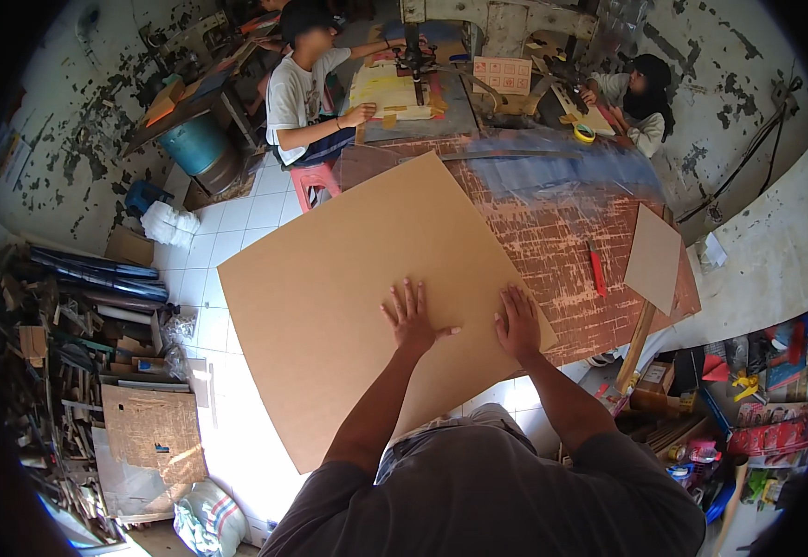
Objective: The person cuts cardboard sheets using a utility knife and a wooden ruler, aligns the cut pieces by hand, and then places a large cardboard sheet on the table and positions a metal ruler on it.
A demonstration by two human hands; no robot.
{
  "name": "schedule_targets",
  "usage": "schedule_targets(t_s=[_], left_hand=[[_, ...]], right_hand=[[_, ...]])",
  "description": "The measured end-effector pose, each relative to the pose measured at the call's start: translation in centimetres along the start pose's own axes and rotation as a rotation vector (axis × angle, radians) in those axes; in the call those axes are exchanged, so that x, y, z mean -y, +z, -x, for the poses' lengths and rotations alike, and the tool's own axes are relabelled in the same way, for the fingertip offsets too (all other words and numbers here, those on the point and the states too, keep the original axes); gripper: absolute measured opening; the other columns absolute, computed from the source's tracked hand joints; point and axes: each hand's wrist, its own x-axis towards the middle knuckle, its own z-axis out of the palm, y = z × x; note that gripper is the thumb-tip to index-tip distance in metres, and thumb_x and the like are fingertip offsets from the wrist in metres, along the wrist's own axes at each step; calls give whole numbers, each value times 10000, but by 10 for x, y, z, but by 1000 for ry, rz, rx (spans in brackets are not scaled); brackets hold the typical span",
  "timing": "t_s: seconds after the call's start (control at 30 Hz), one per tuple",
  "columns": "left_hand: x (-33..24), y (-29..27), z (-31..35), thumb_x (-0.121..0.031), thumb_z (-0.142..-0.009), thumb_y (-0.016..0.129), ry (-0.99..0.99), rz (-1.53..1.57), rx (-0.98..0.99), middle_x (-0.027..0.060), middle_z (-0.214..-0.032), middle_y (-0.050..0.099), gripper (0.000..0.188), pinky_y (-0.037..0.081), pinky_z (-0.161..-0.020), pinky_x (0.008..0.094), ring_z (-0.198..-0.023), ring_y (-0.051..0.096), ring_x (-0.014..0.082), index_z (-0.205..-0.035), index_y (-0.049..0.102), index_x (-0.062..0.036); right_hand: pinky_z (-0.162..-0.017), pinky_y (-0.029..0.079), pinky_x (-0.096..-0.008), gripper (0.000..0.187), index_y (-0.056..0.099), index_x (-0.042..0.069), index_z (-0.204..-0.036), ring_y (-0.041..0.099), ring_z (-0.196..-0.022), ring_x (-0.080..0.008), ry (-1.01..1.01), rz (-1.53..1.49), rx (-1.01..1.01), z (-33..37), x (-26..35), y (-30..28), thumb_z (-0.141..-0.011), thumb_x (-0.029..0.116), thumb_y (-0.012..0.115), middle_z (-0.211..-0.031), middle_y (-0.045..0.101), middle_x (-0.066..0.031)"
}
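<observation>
A large brown sheet of cardboard [348,251] lies before me, its right part on the worn reddish-brown worktable [562,269] and its left part jutting out over the tiled floor. My left hand [413,320] rests flat on the sheet's middle with fingers spread. Close to the sheet's right edge, my right hand [518,323] also lies flat, its fingers stretched out. Neither hand grips anything. To the right of the sheet, a red utility knife [596,268] lies on the tabletop. Beyond it is a smaller grey-brown board piece [653,258] at the table's right side.
Clear plastic sheeting [562,167] covers the table's far part. One person [297,102] sits on a pink stool [313,184] at a press; another [643,102] works at the far right. Scrap wood [60,371] is piled left; assorted goods [766,399] crowd the right.
</observation>
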Motion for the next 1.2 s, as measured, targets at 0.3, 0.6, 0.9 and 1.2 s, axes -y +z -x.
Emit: schedule_targets(t_s=[0.3, 0.6, 0.9, 1.2], left_hand=[[-2, -4, 2, -937, -597, 544, -15, -33, 45, 159, -1659, -125, 1408, -22, -1149, 695, -1505, -140, 434, -1602, -38, -142], [-3, -14, 4, -918, -611, 567, -25, -11, 83, 131, -1660, -152, 1386, -47, -1152, 683, -1510, -159, 405, -1605, -35, -162], [-4, -15, 4, -921, -608, 566, -27, 0, 91, 124, -1661, -151, 1392, -41, -1152, 687, -1511, -157, 401, -1604, -49, -169], [0, -8, 4, -923, -602, 562, -6, -1, 59, 135, -1661, -141, 1392, -30, -1141, 708, -1510, -146, 416, -1606, -21, -156]], right_hand=[[-1185, 251, -507, 586, 412, 67, -1460, 326, -1447, -344, -29, -32, -22, 3, -2, 1, -919, 225, 574, -1548, 367, -169], [-1194, 217, -521, 608, 390, 83, -1483, 302, -1457, -356, 1, -12, 22, 3, -3, 5, -926, 278, 536, -1566, 342, -168], [-1196, 219, -517, 611, 386, 84, -1487, 302, -1455, -362, 11, 6, 41, 2, -3, 4, -925, 270, 539, -1573, 334, -162], [-1175, 245, -530, 610, 403, 71, -1470, 330, -1433, -387, -20, -23, 16, 3, 0, 3, -903, 211, 578, -1560, 348, -183]])
